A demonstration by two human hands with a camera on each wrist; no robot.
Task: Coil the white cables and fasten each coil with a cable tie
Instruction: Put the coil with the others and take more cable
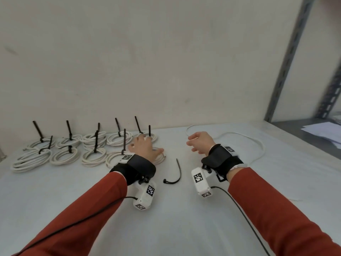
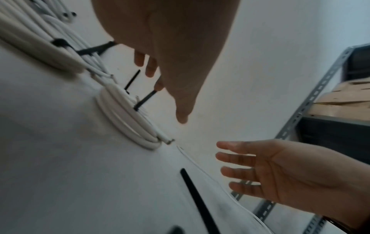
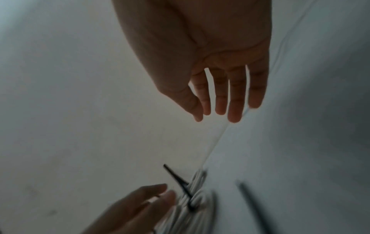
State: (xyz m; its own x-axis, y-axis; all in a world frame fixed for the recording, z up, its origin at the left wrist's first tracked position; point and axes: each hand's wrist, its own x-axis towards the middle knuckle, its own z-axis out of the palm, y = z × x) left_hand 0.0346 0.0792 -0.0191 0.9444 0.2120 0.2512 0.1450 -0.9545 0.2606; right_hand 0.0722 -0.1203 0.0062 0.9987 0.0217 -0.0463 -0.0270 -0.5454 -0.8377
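Coils first: two rows of tied white cable coils (image 1: 63,157) sit left of centre in the head view on the pale white surface (image 1: 184,218). Every one in plain sight is cinched with a black tie whose tail sticks up.

At the right end of those rows is the left hand (image 1: 143,147), palm down with fingers spread over the last white coil (image 1: 160,157) of the front row. Its grip is wide open and not wrapped round anything. In the left wrist view the fingertips (image 2: 159,85) hang right by the tip of an upright tie tail, but I can't tell if they actually touch it.

Over to the right of centre, the right hand (image 1: 200,142) hovers off the surface. Its fingers are loosely straight and a bit apart, and the grip is empty. The right wrist view shows thumb and all four fingers pointing away with nothing between them.

Up in the upper right of the surface, a loose white cable (image 1: 262,149) snakes around beyond the right hand, and one end curls close to its fingertips. A spare black cable tie (image 1: 180,172), curved, lies flat between the two wrists and touches neither. A grey slotted metal shelf upright (image 1: 291,58) runs up the right side of the frame.
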